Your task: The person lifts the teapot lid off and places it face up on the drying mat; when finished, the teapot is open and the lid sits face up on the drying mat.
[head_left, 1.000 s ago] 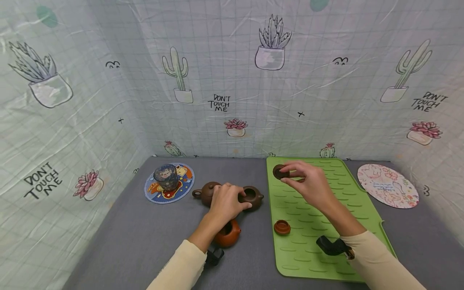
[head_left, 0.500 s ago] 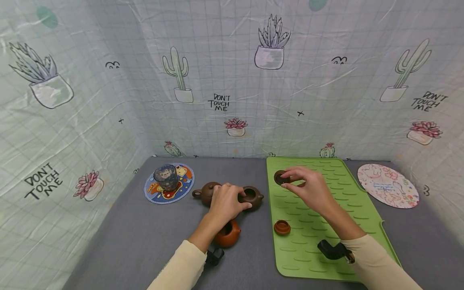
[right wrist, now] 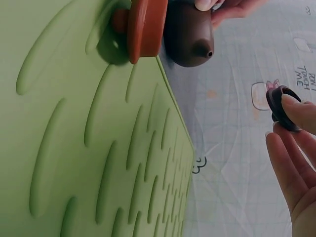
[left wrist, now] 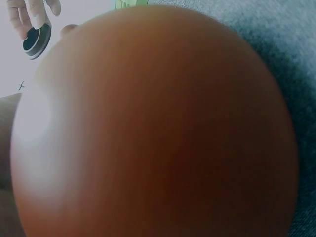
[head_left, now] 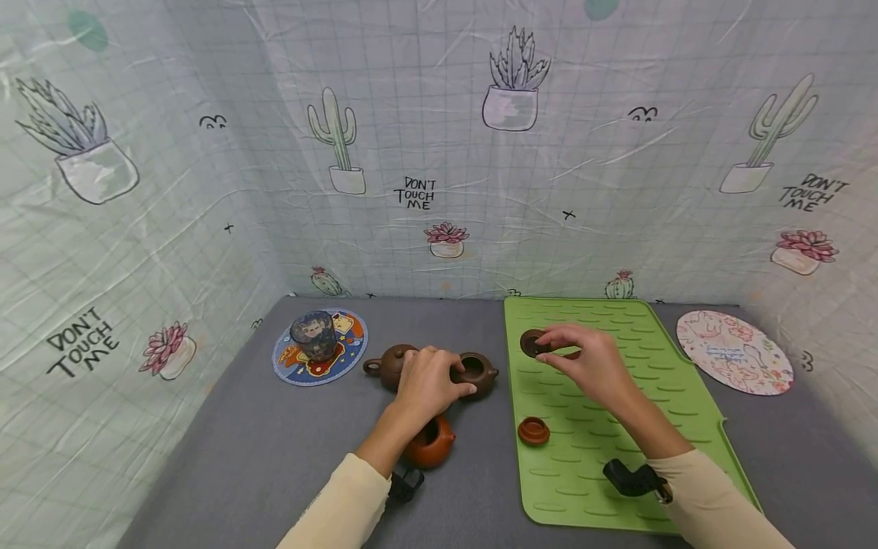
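Note:
My left hand [head_left: 439,379] grips an open dark brown teapot [head_left: 478,372] on the grey table, thumb at its rim. In the right wrist view the same teapot [right wrist: 189,34] shows its spout. My right hand [head_left: 557,349] pinches a dark brown lid [head_left: 530,343] just above the green ridged mat [head_left: 617,396]; the lid [right wrist: 282,107] sits between thumb and fingertips [right wrist: 301,112]. An orange lid [head_left: 533,431] lies on the mat's left side. An orange-red lidless teapot [head_left: 430,444] stands under my left wrist and fills the left wrist view [left wrist: 158,128].
A second brown teapot [head_left: 389,364], with its lid on, stands left of my left hand. A glass cup [head_left: 313,335] sits on a colourful round coaster [head_left: 346,347] at the back left. A pale round coaster [head_left: 734,352] lies right of the mat. Printed curtain walls enclose three sides.
My right hand has lowered the dark lid a little toward the mat. The left hand and the teapots have not moved.

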{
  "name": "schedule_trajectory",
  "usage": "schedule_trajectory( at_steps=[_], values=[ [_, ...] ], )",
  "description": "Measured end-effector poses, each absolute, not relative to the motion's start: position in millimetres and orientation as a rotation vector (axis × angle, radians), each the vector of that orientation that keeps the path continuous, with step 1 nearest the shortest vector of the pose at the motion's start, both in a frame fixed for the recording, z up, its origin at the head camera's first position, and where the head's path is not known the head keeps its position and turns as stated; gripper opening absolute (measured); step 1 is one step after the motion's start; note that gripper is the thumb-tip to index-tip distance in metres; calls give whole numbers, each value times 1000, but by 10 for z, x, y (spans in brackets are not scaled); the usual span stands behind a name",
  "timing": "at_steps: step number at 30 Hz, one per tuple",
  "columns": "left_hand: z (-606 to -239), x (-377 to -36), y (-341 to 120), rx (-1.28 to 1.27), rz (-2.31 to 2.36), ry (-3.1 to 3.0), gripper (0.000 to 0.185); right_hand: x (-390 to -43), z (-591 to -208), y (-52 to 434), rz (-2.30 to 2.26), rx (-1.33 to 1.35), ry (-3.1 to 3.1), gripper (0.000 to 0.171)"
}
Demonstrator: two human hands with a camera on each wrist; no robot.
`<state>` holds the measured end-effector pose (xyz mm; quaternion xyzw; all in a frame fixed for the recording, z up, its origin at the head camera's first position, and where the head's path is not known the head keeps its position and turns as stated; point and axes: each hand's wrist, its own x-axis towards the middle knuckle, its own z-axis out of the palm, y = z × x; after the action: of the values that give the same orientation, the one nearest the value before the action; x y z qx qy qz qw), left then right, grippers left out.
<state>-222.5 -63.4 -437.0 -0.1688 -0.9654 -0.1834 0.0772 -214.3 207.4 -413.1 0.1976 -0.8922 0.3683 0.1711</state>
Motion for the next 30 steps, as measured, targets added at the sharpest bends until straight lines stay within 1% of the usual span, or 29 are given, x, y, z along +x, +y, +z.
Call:
schedule_trajectory(
  at_steps=[30],
  values=[
    [-4364, -2245, -641, -500, -562, -2906, 28, -2093, -4373, 2110, 1005, 580, -2647, 19]
  ],
)
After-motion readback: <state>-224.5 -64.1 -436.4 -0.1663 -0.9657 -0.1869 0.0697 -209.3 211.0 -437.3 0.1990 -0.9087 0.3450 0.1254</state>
